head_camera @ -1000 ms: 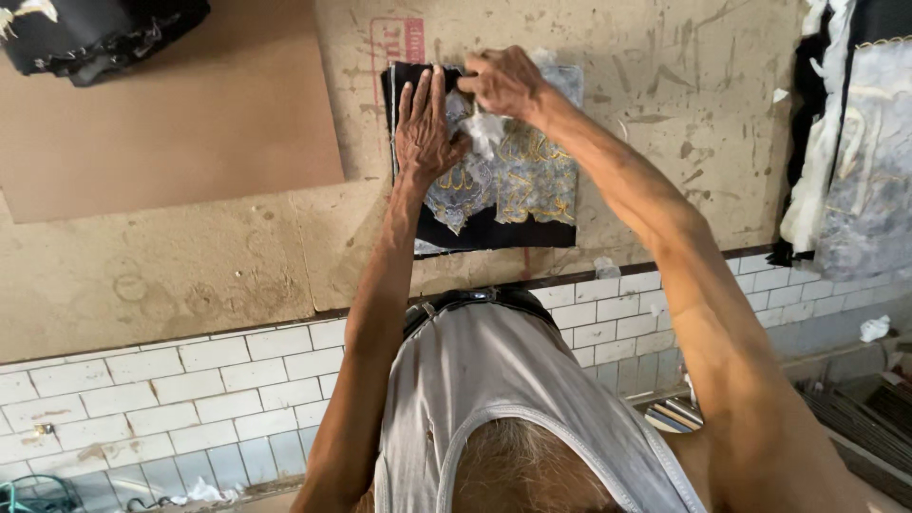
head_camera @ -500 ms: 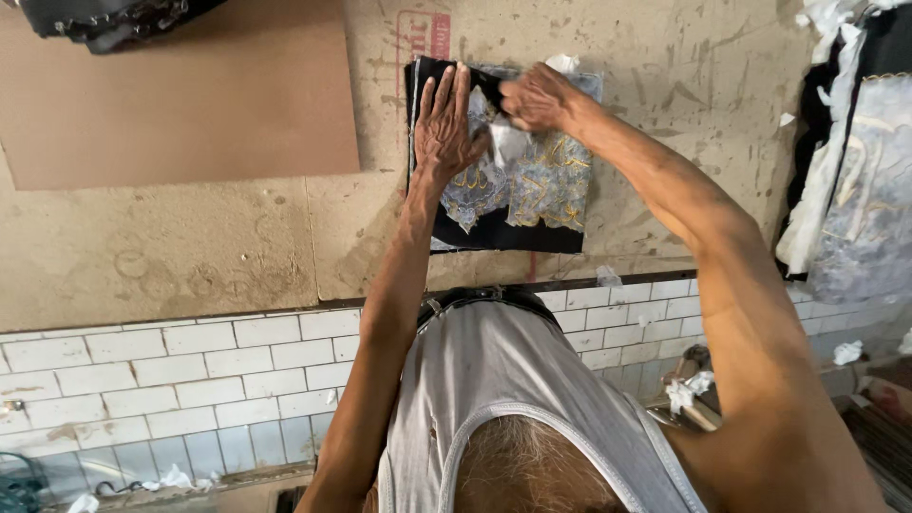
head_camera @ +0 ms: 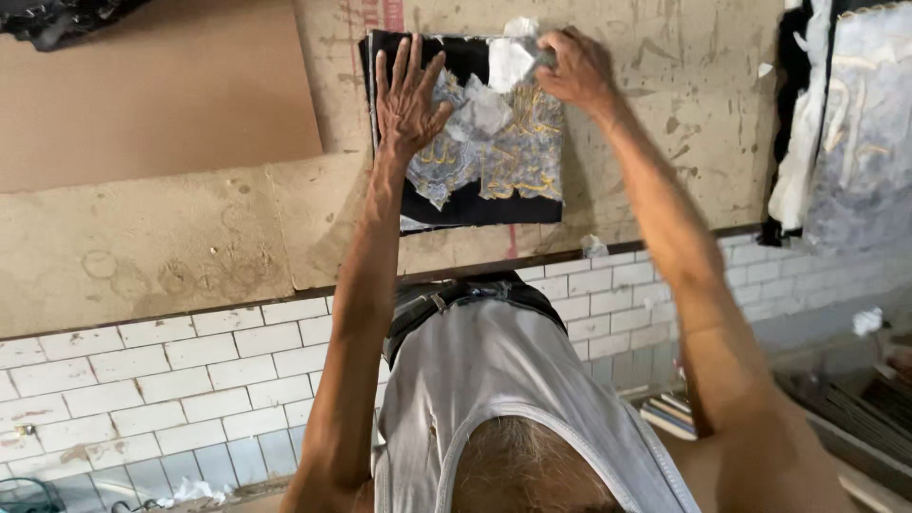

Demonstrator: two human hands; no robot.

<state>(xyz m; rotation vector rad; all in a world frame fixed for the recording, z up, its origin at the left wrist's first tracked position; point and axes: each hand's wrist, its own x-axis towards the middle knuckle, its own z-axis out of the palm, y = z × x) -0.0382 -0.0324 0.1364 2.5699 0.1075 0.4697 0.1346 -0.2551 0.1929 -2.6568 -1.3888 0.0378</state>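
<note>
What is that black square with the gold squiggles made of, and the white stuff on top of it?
The black square looks like dark cloth, matte, with shiny gold thread stitched in raised lines. The white stuff seems to be thin paper: it is crinkled, torn at the edges and partly see-through. The left hand presses flat on the cloth; the right hand pinches the paper.

A worn, stained brown board (head_camera: pixel 161 242) serves as the work surface, with a smoother brown cardboard sheet (head_camera: pixel 161 95) lying on its left part, white brick-pattern tiles (head_camera: pixel 142 380) along its near edge, dark and pale cloths (head_camera: pixel 845 123) at the right, and stacked flat sheets (head_camera: pixel 670 413) lower right.
</note>
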